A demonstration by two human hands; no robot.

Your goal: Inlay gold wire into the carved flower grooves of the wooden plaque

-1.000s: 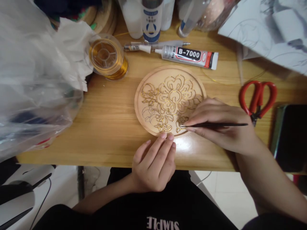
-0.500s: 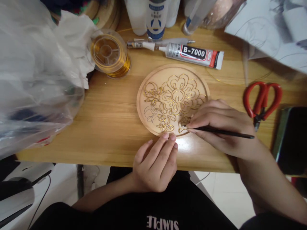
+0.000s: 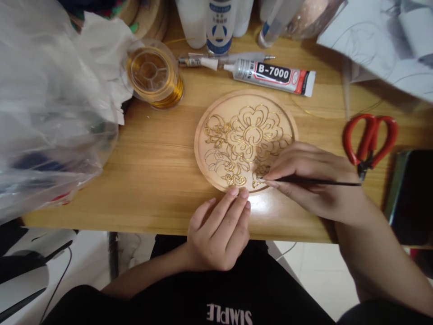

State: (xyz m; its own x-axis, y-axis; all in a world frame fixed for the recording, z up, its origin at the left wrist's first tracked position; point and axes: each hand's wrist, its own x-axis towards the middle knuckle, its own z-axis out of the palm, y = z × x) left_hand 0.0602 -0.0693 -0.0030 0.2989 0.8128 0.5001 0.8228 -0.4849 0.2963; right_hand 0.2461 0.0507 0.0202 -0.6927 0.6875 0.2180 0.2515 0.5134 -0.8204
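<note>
A round wooden plate (image 3: pixel 200 155) lies on the table, with a flower pattern of gold wire (image 3: pixel 253 134) over pencil lines. My right hand (image 3: pixel 304 178) pinches slim black tweezers (image 3: pixel 318 181) like a pen. Their tip is down at the plate's lower right, by a small wire curl; whether wire is between the points is too small to see. With fingers stretched out, my left hand (image 3: pixel 219 230) rests its fingertips against the plate's near rim and holds nothing. My right hand hides part of the plate's right edge.
Behind the plate lie a B-7000 glue tube (image 3: pixel 274 76) and a pen (image 3: pixel 250 57), near a spool of gold wire (image 3: pixel 152 74) and bottles (image 3: pixel 219 31). Red-handled pliers (image 3: pixel 368 140) and a dark phone (image 3: pixel 412 196) are at right. A plastic bag (image 3: pixel 50 126) fills the left.
The plate has shifted slightly to the right under my hands. The back end of the tweezers has swung a little away from me, while their tip stays near the same curl.
</note>
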